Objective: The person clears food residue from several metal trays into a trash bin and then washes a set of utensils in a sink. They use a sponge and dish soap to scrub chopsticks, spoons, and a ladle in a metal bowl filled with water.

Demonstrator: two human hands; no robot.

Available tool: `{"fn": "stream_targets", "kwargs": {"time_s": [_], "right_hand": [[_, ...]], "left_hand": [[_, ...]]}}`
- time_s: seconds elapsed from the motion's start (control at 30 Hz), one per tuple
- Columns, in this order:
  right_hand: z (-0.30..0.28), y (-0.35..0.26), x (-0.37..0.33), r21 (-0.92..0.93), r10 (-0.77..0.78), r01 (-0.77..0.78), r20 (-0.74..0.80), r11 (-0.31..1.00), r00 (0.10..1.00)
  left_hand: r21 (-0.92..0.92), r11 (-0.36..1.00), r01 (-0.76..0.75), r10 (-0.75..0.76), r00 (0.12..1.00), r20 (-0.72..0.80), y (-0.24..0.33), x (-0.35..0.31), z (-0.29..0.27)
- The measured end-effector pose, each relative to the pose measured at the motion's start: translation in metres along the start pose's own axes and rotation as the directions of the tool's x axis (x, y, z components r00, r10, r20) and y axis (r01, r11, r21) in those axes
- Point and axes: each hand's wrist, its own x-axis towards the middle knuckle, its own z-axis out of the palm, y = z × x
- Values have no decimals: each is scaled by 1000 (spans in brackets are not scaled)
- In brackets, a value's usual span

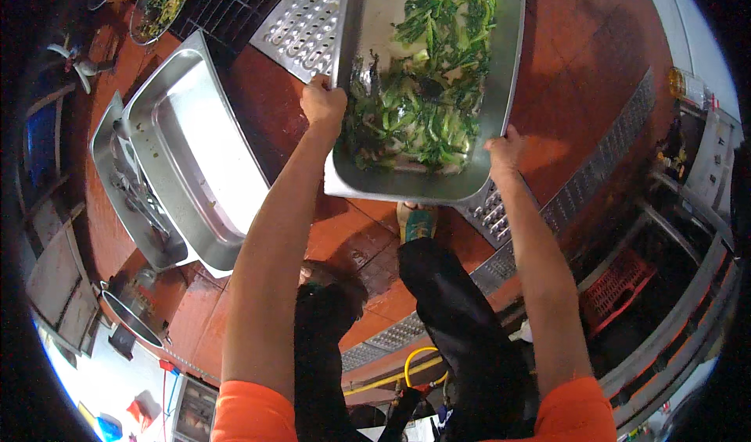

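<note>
At upper centre of the frame a large steel tray (pixel 501 66) of wet leafy greens (pixel 426 90) is being carried over the red tiled floor (pixel 594 43), gripped at its near corners by the left hand (pixel 323 104) and right hand (pixel 504 151), fingers being curled round the rim, and a level, steady hold is judged to be needed next.

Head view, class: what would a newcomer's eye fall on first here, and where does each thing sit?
First comes the steel tray of cooked leafy greens, top centre, gripped at its near corners by the left hand and the right hand. Next, the wet red tiled floor beneath, and the empty steel trays stacked at left.
</note>
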Motion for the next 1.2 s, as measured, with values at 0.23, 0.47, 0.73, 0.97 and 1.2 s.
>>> {"fn": "stream_targets", "kwargs": {"time_s": [0.23,0.47,0.73,0.97,1.2], "right_hand": [[-39,-34,-98,247,129,-115,-41,962,991],[-53,-138,-185,2,42,-43,180,999,983],[-38,-262,-210,126,-174,136,372,983,912],[43,-394,-197,88,-368,381,526,920,767],[113,-482,-148,-43,-329,415,539,909,775]], "left_hand": [[-108,987,119,-132,984,-120,-1,-77,-51],[-366,911,192,-289,928,-234,47,-185,-215],[-558,815,155,-423,818,-391,103,-234,-340],[-634,760,144,-491,767,-413,121,-200,-412],[-821,570,26,-556,748,-362,122,-91,-401]]}}
